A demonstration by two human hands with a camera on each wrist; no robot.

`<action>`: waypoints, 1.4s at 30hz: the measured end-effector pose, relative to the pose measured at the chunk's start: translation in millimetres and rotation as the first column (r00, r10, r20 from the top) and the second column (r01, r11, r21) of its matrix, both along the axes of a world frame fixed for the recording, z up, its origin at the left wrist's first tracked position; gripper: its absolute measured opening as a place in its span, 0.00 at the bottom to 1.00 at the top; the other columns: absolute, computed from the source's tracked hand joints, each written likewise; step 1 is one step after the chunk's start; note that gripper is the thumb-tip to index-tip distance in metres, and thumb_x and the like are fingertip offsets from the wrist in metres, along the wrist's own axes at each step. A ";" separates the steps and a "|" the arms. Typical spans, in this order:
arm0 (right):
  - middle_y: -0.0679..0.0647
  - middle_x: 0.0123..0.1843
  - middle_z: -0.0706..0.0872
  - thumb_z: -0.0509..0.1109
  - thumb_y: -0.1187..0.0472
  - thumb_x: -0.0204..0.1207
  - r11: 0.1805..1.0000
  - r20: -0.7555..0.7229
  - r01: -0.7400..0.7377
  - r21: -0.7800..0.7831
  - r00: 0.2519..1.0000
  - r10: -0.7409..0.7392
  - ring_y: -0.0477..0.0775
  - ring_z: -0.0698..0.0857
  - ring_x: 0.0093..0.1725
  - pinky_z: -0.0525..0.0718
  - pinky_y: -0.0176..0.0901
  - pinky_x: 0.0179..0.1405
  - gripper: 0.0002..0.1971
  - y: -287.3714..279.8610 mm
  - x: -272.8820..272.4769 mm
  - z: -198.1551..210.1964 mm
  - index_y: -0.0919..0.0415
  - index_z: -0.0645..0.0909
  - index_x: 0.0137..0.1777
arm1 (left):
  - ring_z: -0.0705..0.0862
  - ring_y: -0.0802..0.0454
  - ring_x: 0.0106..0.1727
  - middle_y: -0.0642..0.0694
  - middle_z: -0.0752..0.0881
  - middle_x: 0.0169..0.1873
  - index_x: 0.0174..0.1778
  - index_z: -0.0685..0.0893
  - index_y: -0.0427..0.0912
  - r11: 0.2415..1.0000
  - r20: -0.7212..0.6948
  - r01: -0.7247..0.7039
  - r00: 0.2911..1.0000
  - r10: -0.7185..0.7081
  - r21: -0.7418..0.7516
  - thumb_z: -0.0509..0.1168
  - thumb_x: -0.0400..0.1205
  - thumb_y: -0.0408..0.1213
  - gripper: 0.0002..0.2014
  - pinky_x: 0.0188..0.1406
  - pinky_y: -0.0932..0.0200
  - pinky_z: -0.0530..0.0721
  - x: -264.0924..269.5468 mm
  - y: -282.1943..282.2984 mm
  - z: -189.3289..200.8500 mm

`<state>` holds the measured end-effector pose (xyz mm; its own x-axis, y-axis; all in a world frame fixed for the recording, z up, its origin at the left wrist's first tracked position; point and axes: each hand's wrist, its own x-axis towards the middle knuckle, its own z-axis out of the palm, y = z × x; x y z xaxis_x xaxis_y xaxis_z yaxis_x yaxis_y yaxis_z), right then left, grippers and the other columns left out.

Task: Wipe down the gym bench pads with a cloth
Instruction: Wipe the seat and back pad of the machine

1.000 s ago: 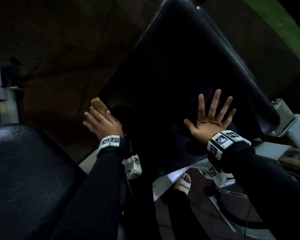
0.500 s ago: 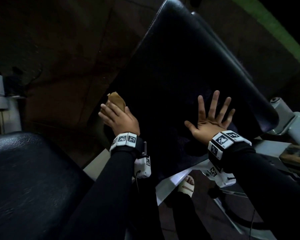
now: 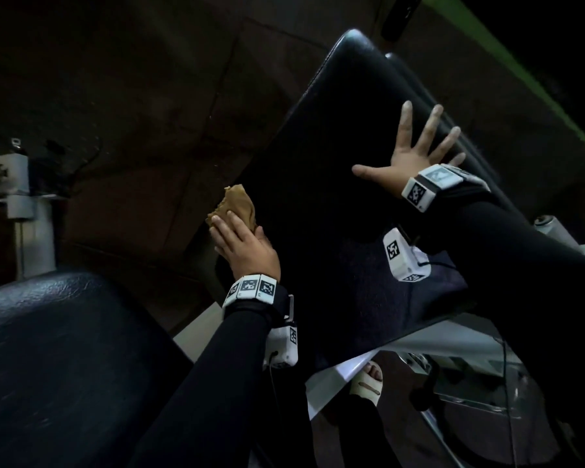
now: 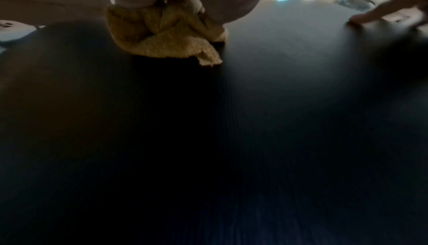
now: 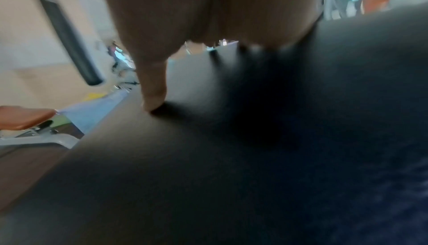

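A black inclined bench pad (image 3: 335, 146) runs up the middle of the head view. At its left edge my left hand (image 3: 242, 246) grips a bunched tan cloth (image 3: 238, 204) and presses it against the pad. The left wrist view shows the cloth (image 4: 162, 34) crumpled under my fingers on the pad (image 4: 277, 84). My right hand (image 3: 416, 153) lies flat on the pad's upper right, fingers spread wide and holding nothing. In the right wrist view its thumb (image 5: 154, 87) touches the pad (image 5: 231, 157).
A second black pad (image 3: 54, 349) fills the lower left. A white metal post (image 3: 24, 204) stands at the far left. The bench's pale frame (image 3: 453, 342) shows below the pad, beside my sandalled foot (image 3: 368, 380). An orange seat (image 5: 23, 117) stands off to the side.
My left hand has carried the cloth up along the pad's left edge. My right hand has slid higher up the pad, still flat and spread.
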<state>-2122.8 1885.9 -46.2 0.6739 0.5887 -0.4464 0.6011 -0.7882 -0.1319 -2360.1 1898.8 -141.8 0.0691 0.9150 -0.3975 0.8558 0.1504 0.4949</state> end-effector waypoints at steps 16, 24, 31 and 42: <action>0.44 0.70 0.15 0.58 0.12 0.38 0.998 -0.130 0.043 -0.039 0.990 -0.048 0.68 0.26 0.75 0.28 0.75 0.66 0.68 6.4 9.4 -18.2 0.31 0.14 0.68 | 0.78 0.46 0.47 0.38 0.71 0.59 0.66 0.77 0.39 0.985 0.278 0.122 0.949 -0.152 0.122 0.60 0.85 0.39 0.15 0.47 0.54 0.81 69.0 124.0 34.9; 0.36 0.63 0.08 0.59 0.12 0.39 0.997 -0.052 0.072 0.042 0.996 -0.069 0.50 0.26 0.72 0.27 0.69 0.64 0.68 3.8 9.2 -32.1 0.32 0.21 0.73 | 0.82 0.44 0.59 0.48 0.81 0.60 0.68 0.77 0.50 0.961 0.271 0.270 0.922 -0.275 0.056 0.59 0.85 0.44 0.16 0.54 0.53 0.78 117.8 169.9 50.4; 0.46 0.75 0.21 0.62 0.16 0.47 0.982 -0.034 0.071 0.173 0.997 -0.066 0.63 0.48 0.66 0.51 0.63 0.57 0.67 -0.4 9.2 -48.2 0.41 0.32 0.81 | 0.78 0.44 0.68 0.51 0.78 0.70 0.76 0.69 0.57 0.913 0.341 0.406 0.865 -0.369 -0.043 0.56 0.85 0.50 0.22 0.66 0.54 0.74 167.7 197.1 62.1; 0.42 0.77 0.24 0.63 0.18 0.51 0.960 0.044 0.002 0.279 0.999 -0.015 0.28 0.30 0.62 0.57 0.55 0.47 0.66 10.1 11.4 -41.1 0.53 0.43 0.84 | 0.71 0.40 0.71 0.60 0.62 0.79 0.80 0.50 0.70 0.806 0.302 0.573 0.802 -0.514 -0.149 0.57 0.77 0.67 0.36 0.71 0.43 0.70 182.7 197.0 54.0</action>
